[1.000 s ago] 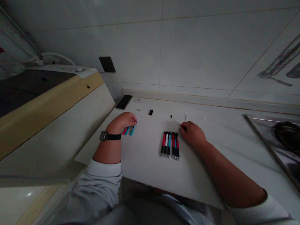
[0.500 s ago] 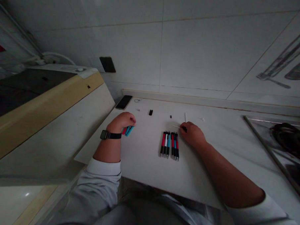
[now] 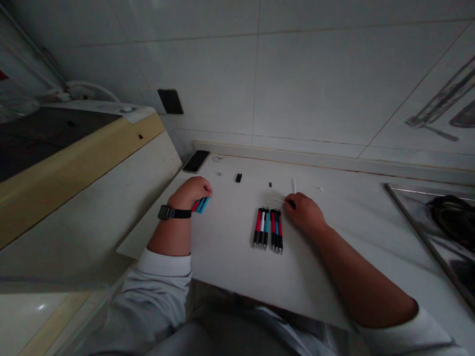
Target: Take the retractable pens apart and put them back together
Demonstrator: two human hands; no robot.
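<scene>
My left hand (image 3: pixel 196 190), a watch on its wrist, is closed with curled fingers at the upper ends of several red and blue pen barrels (image 3: pixel 202 204). The palm hides part of them. My right hand (image 3: pixel 305 210) rests on the table, its fingers pinched on a thin pale stick that looks like a pen refill (image 3: pixel 278 200), which points left. A small black piece (image 3: pixel 292 204) shows at those fingertips. Just left of the right hand lie two side-by-side groups of pens, one with a white pen (image 3: pixel 262 226), the other with red pens (image 3: pixel 280 231).
Along the back of the white table (image 3: pixel 226 251) lie a phone (image 3: pixel 196 161), a wire ring (image 3: pixel 217 159), black pieces (image 3: pixel 238 177), a tiny dark part (image 3: pixel 270 184), white sticks (image 3: pixel 294 185) and a small white bit (image 3: pixel 320 189). A metal-edged hob (image 3: pixel 401 206) is at right.
My left hand has shifted slightly left, and the red and blue barrels under it have moved the same way. My right hand and the lined-up pens stay where they were.
</scene>
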